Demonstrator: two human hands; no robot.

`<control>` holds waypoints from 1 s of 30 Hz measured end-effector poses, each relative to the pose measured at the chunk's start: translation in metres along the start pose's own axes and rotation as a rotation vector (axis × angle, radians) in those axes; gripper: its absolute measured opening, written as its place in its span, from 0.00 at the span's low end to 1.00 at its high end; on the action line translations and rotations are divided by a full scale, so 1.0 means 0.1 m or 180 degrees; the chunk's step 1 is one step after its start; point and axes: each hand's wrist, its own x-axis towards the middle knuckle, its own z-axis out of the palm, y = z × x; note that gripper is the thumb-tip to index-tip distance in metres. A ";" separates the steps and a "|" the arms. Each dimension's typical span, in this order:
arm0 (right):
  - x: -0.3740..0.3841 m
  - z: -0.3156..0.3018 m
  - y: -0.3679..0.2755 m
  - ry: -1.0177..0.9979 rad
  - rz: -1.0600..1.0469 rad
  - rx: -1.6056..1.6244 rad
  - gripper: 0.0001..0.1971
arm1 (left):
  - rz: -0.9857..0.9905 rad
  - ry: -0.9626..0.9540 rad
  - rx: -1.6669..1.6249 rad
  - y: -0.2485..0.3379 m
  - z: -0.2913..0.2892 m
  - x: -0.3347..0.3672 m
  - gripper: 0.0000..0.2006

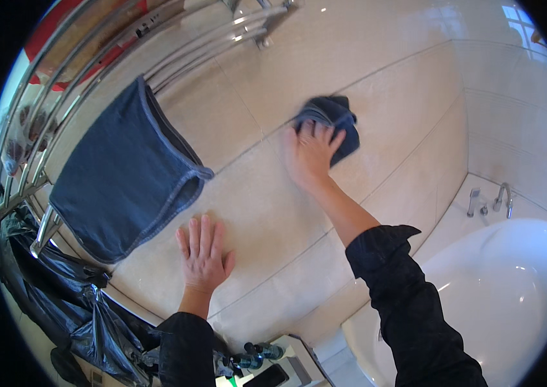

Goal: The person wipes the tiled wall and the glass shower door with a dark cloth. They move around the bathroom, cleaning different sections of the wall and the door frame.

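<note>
My right hand point(312, 151) presses a folded dark blue cloth point(345, 143) against the beige wall tiles point(273, 213). Its fingers lie over the cloth, and the hand is slightly smeared by motion. Lower and to the left, my left hand point(205, 255) rests flat on the same tiles with its fingers stretched out and nothing in it. Just beyond those fingertips hangs a dark grey-blue towel point(125, 174), draped over a metal towel rail point(176, 68).
A white bathtub point(467, 303) with a chrome faucet point(502, 193) stands at the lower right. Black plastic bags point(99, 322) hang at the lower left. Several bottles point(257, 355) stand near a dark phone-like object point(267, 376) at the bottom. A metal rack point(60, 97) holds things at the upper left.
</note>
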 end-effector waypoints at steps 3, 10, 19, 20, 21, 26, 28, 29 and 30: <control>-0.25 -0.10 -0.23 -0.0625 -0.0596 0.0117 0.30 | 0.0012 0.0081 0.0029 -0.01 0.04 -0.02 0.40; -1.87 -0.25 0.10 -0.1004 -0.0672 0.1006 0.30 | 0.0012 -0.0005 0.0101 0.01 0.01 0.00 0.40; -1.72 -0.03 1.06 -0.0173 0.0487 0.0448 0.28 | 0.0025 0.0002 0.0140 0.00 0.03 -0.02 0.40; -1.51 -0.01 0.99 -0.0209 0.0537 0.0307 0.29 | 0.0034 0.0028 0.0159 -0.01 0.03 -0.01 0.40; -1.35 -0.01 0.85 -0.0252 0.0605 0.0203 0.30 | 0.0046 0.0012 0.0208 -0.03 -0.01 0.00 0.40; -1.24 -0.09 0.27 -0.0362 -0.0393 0.0431 0.28 | 0.0084 0.0087 0.0162 0.00 0.07 0.03 0.39; -1.53 -0.08 0.07 -0.0423 -0.0497 0.0795 0.27 | 0.0106 0.0101 0.0182 -0.01 0.06 0.02 0.38; -1.69 -0.12 -0.01 -0.0441 -0.0538 0.0992 0.27 | 0.0125 0.0108 0.0206 -0.02 0.04 0.03 0.38; -1.95 -0.14 -0.01 -0.0778 -0.0499 0.1025 0.27 | 0.0129 0.0108 0.0235 -0.04 0.02 0.00 0.38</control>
